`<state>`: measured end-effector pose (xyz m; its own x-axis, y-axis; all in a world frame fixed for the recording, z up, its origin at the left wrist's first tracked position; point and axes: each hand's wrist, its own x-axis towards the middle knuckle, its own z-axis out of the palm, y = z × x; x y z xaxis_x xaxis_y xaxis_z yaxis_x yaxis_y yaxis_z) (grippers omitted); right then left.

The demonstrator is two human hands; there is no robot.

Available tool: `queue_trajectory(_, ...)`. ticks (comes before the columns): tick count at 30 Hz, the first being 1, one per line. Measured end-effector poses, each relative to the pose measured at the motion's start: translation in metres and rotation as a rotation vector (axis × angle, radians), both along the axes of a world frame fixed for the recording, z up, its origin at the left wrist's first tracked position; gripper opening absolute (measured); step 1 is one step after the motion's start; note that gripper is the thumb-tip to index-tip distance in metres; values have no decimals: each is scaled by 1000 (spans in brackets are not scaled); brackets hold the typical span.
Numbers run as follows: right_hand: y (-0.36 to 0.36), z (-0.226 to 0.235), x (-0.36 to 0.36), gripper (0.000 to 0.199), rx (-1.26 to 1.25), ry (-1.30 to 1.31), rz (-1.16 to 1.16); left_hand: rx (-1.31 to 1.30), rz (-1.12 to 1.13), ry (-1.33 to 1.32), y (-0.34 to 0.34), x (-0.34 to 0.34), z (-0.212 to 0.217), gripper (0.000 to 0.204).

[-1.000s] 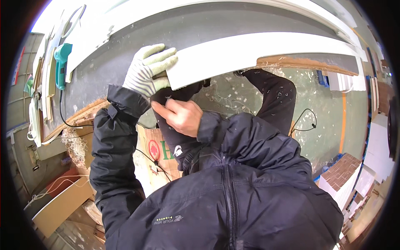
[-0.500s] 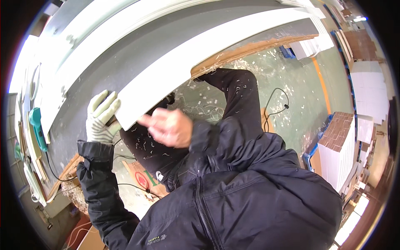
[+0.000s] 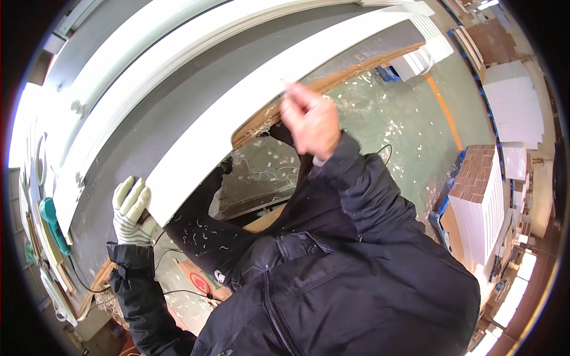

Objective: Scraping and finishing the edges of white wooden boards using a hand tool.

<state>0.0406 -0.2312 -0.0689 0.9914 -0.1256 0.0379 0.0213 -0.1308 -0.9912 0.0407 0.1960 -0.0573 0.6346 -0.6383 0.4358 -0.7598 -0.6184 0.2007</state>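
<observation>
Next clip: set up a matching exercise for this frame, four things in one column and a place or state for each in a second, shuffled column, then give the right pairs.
Things
1. left hand
2. right hand
3. long white board
4. teal power tool

Places or states
A. lies at the far left of the grey bench, cable trailing down
B. bare, raised over the board's near edge
C. in a white knit glove, at the board's left end
D. stretches across the bench from lower left to upper right

Pairs: 1-C, 2-B, 3-D, 4-A
</observation>
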Motion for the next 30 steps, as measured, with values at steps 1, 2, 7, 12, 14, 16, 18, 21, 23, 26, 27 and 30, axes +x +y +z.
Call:
queue_trajectory(1,-18,16,5,37,72,120,-109,19,2,7,-2,1,2,53)
queue_trajectory(2,-28,11,10,39,-101,-60,-231,21,-1,7,-2,1,1,53)
queue_trajectory(7,-7,17,1,40,-220,-36,291,26,16,1,4,-1,-5,54)
queue_trajectory(12,-120,23,50,44,-329,33,-332,20,14,14,0,-5,-2,57)
queue_trajectory(14,-170,17,56,51,-353,31,-550,35,47,16,-4,-11,0,56)
queue_trajectory(16,-175,14,42,50,-458,-29,-543,215,106,91,-11,-22,19,66)
queue_trajectory(18,-163,6,32,48,-667,-242,-410,259,101,271,-40,-27,49,83)
queue_trajectory(21,-117,5,42,40,-1043,-428,-145,269,177,253,-74,-25,33,106)
queue_trajectory(23,-84,6,40,37,-1049,-472,-37,220,151,200,-78,-21,15,103)
queue_trajectory(26,4,15,4,41,-610,-522,414,119,209,114,-83,-15,2,93)
queue_trajectory(27,29,10,-16,44,-613,-516,534,131,230,50,-85,-13,-3,86)
queue_trajectory(30,41,10,-38,44,-278,-481,366,199,240,54,-87,-19,4,72)
